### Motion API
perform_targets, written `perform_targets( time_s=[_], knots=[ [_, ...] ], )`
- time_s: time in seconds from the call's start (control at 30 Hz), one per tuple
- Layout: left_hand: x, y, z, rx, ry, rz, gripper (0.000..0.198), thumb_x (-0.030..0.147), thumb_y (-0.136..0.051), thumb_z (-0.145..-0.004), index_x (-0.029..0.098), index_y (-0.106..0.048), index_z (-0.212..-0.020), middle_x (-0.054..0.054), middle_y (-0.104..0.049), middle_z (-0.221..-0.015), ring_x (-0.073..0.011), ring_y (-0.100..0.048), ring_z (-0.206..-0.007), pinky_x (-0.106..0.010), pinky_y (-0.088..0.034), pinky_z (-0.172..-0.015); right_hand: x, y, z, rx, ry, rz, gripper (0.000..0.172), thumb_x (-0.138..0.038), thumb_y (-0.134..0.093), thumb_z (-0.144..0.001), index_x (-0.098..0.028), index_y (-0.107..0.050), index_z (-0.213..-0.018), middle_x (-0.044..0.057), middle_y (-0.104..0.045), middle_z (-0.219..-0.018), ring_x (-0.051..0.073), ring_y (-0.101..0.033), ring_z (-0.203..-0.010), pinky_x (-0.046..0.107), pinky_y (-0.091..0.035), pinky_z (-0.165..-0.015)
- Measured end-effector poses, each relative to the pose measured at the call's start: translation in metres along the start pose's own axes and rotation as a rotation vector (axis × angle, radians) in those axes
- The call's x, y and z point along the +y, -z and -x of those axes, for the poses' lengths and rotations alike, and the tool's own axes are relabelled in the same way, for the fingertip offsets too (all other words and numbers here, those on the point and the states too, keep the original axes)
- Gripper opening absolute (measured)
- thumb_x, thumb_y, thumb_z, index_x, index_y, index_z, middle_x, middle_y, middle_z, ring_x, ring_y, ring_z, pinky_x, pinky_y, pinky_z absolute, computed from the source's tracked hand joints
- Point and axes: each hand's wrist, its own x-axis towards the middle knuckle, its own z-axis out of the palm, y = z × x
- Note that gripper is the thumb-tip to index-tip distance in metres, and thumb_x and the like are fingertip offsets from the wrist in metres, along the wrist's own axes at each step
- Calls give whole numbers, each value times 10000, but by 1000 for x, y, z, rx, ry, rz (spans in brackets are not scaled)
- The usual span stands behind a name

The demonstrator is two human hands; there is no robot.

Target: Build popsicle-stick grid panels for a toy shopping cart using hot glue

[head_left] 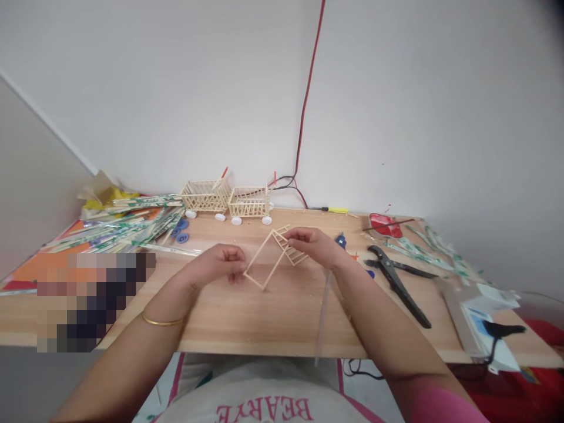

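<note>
A small frame of thin bamboo sticks (274, 271) is tilted above the table, with a long open rectangle on one side and a slatted part on the other. My right hand (311, 242) pinches it near the joint of the two parts. Close beside the rectangle's left corner is my left hand (224, 261), its fingers curled and slightly blurred. Whether it touches the corner, or what its fingertips hold, is unclear. Behind stand two little stick-built carts: one (206, 197) at left, one (249, 202) at right, both with white wheels.
Packaged sticks (145, 220) pile at the left beside blue wheels (182, 237). Black-handled pliers (399, 285) lie at right, near a blue glue gun (341, 239) and a red dish (385, 225). A white box (480, 311) sits at the right edge. A yellow-handled tool (337, 210) lies by the wall.
</note>
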Motion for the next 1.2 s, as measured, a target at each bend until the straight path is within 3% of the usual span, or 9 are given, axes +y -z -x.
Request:
perform_targets(
  time_s=[0.07, 0.13, 0.23, 0.3, 0.5, 0.73, 0.9, 1.1, 1.2],
  knots=[
    [3, -3, 3, -242, 80, -61, 246, 370, -677, -713, 127, -638, -718, -6, -601, -555, -99, -531, -486, -200, -368, -452, -1, 1, 1, -56, 0, 50, 306, -399, -601, -787, -186, -674, -995, 36, -668, -964, 150, -583, -862, 282, -428, -787],
    [6, -7, 3, -296, 108, -82, 243, 352, -692, -696, 123, -647, -765, 5, -591, -571, -78, -491, -457, -187, -314, -417, -2, 0, 3, -164, 6, 120, 282, -389, -574, -809, -192, -684, -979, 18, -666, -909, 145, -573, -828, 279, -422, -766],
    [6, -16, -3, -61, 41, 1, 300, 353, -696, -687, 143, -617, -886, 43, -566, -597, -45, -410, -429, -175, -275, -407, -5, -8, 6, -292, 14, 168, 250, -360, -546, -827, -188, -690, -938, -4, -647, -811, 124, -550, -743, 252, -404, -699],
    [4, -21, -7, 50, -2, 13, 304, 361, -679, -706, 145, -609, -908, 65, -521, -552, -40, -378, -425, -171, -265, -413, -6, -19, 5, -284, 0, 151, 237, -353, -550, -820, -177, -682, -908, -12, -627, -756, 106, -527, -677, 230, -388, -639],
    [-4, -20, -11, 114, 29, -24, 233, 358, -648, -726, 138, -602, -785, 59, -500, -477, -43, -375, -392, -168, -259, -389, 1, -39, -4, -39, 18, 68, 238, -382, -578, -785, -157, -635, -837, -11, -600, -700, 96, -505, -614, 216, -381, -578],
    [-8, -5, -11, 354, 80, 36, 215, 314, -673, -670, 156, -547, -744, 47, -545, -484, -63, -444, -391, -164, -303, -370, 6, -3, -4, 266, 33, 543, 221, -358, -511, -831, -174, -633, -829, 9, -649, -745, 114, -542, -645, 223, -386, -583],
    [-11, -5, -14, 416, 87, -9, 216, 314, -681, -662, 159, -554, -743, 38, -563, -477, -75, -472, -398, -170, -319, -385, 13, 9, -3, 304, -72, 706, 176, -340, -572, -785, -178, -633, -816, 37, -652, -771, 143, -556, -682, 244, -367, -604],
    [-10, -3, -13, 411, 59, 54, 283, 360, -691, -644, 151, -620, -822, 22, -594, -526, -96, -530, -468, -197, -388, -462, 17, -2, -3, 280, -203, 883, 379, -523, -694, -636, -170, -600, -735, 90, -611, -798, 208, -539, -744, 283, -340, -622],
    [-10, -4, -13, 393, 52, 48, 271, 348, -689, -636, 152, -607, -804, 14, -603, -557, -103, -541, -495, -201, -387, -477, 14, -8, -3, 246, -230, 956, 427, -520, -734, -582, -179, -587, -792, 101, -599, -871, 244, -529, -837, 295, -343, -656]
  ],
)
